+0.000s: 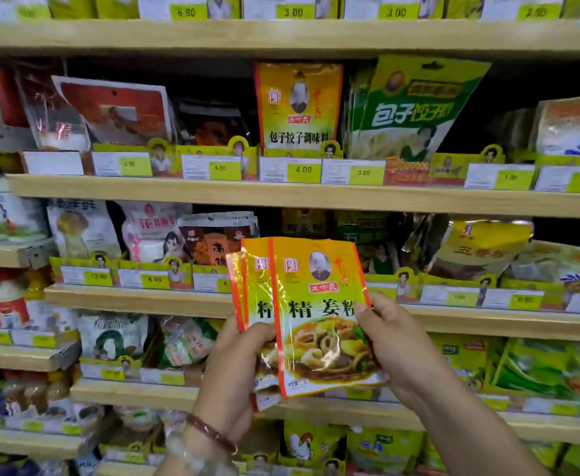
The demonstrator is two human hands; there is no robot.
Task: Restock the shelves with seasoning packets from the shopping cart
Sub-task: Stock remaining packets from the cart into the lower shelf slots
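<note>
packets [316, 314] before shelves [281, 197], between hands [237, 365]

Both hands hold glossy yellow-and-orange seasoning packets [319, 314] with red edges, a monochrome portrait, black characters and a printed dish of browns and greens. Pale wooden shelf boards [281, 197] carry lime-yellow price tags [304, 170] on white labels. Above stands a matching yellow-orange packet [299, 108] beside a green pouch with white lettering [415, 108]. A dark-red beaded bracelet [209, 432] circles the left wrist.

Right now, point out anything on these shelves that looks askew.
The green dumpling-seasoning packet on the second shelf leans right instead of standing straight like the yellow packet beside it. The yellow five-spice packet one shelf lower slumps too.
</note>
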